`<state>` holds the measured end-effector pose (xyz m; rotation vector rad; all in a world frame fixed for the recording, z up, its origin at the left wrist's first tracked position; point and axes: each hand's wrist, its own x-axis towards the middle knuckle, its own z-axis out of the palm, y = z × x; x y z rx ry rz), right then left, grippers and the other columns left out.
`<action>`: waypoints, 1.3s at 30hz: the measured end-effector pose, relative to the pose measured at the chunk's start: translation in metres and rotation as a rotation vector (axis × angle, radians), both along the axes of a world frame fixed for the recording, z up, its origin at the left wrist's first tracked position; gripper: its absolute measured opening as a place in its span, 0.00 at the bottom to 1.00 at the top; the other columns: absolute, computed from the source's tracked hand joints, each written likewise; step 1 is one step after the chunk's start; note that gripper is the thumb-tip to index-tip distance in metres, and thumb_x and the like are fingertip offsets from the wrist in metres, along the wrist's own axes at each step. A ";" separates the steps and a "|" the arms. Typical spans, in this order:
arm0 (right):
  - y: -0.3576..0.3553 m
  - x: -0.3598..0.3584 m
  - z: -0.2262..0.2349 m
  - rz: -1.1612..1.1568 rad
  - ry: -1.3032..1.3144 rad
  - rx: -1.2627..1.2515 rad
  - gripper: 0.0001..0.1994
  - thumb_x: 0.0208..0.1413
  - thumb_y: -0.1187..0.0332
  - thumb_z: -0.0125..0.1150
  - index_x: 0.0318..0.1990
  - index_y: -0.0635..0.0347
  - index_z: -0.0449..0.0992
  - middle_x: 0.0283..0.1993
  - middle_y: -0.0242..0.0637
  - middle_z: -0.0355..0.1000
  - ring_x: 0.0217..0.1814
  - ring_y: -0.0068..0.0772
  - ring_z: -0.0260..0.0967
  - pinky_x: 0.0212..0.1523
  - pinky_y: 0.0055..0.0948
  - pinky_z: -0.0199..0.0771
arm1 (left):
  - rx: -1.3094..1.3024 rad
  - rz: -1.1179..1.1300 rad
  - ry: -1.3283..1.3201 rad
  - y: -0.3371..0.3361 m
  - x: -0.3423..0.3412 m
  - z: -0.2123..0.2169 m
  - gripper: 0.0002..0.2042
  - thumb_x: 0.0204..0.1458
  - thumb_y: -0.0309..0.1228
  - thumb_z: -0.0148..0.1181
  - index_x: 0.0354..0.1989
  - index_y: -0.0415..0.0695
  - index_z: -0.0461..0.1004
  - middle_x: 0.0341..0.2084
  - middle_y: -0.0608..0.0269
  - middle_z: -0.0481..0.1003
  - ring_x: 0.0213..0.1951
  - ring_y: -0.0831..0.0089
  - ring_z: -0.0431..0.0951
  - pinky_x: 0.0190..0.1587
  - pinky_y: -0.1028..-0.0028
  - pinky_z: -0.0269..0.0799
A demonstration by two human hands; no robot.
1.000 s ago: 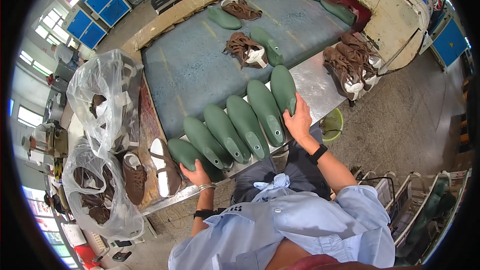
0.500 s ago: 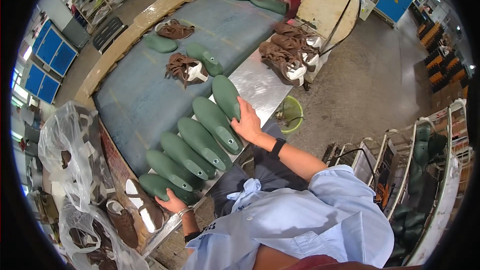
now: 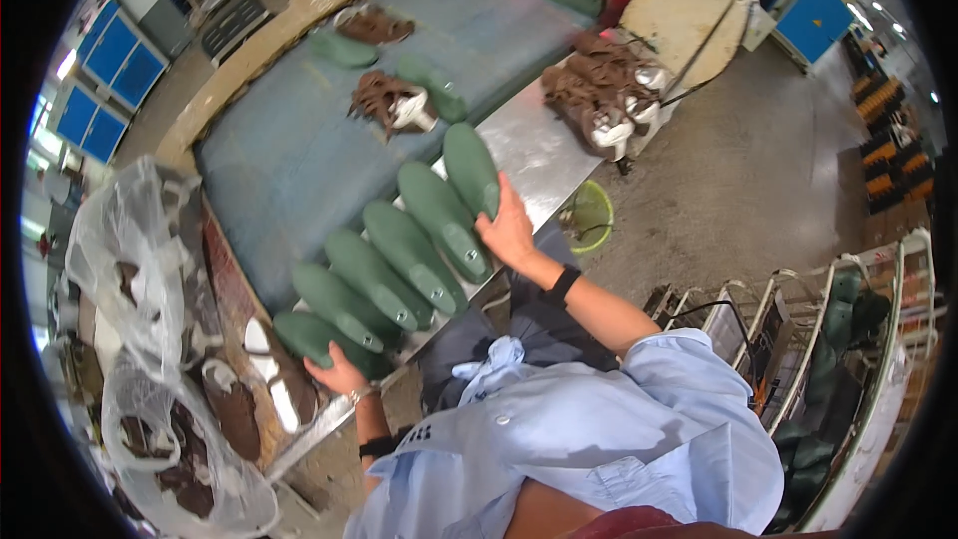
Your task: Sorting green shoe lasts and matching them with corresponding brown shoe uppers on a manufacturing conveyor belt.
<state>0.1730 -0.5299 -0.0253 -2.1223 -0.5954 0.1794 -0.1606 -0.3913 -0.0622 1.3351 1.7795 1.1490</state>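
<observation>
Several green shoe lasts lie side by side in a slanting row along the metal ledge, soles up. My left hand is wrapped round the heel end of the left end last. At the other end of the row, my right hand grips the heel part of the right end last, thumb toward the neighbouring last. The lasts between my hands rest against each other. Part of each gripped last is hidden under my fingers.
On the grey conveyor belt lie brown shoe uppers and more green lasts. Brown shoes pile at the ledge's far right. A plastic bag and brown shoes sit left. A rack stands right, a green bin below.
The view has shifted, so the belt and ledge sit higher in the picture. Both hands keep their hold on the two end lasts, and the row stays together.
</observation>
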 end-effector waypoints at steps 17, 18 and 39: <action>-0.004 0.015 -0.001 0.064 0.063 -0.018 0.37 0.44 0.67 0.63 0.64 0.61 0.55 0.57 0.53 0.64 0.53 0.54 0.67 0.51 0.43 0.69 | 0.063 -0.027 -0.217 0.007 0.009 -0.005 0.36 0.47 0.29 0.63 0.63 0.29 0.52 0.53 0.45 0.65 0.50 0.62 0.70 0.54 0.67 0.65; -0.004 0.014 -0.002 0.048 -0.052 -0.044 0.38 0.44 0.67 0.63 0.64 0.61 0.54 0.58 0.53 0.64 0.53 0.54 0.67 0.50 0.44 0.69 | 0.041 -0.046 -0.217 0.008 0.008 -0.006 0.36 0.47 0.29 0.63 0.63 0.30 0.52 0.54 0.45 0.65 0.50 0.61 0.69 0.54 0.67 0.65; -0.012 0.030 -0.013 0.138 -0.106 0.043 0.38 0.45 0.65 0.63 0.64 0.66 0.53 0.59 0.57 0.61 0.59 0.57 0.61 0.58 0.42 0.62 | -0.556 -0.145 -0.661 0.045 -0.024 0.049 0.19 0.48 0.29 0.55 0.48 0.33 0.69 0.41 0.51 0.75 0.39 0.55 0.78 0.43 0.58 0.76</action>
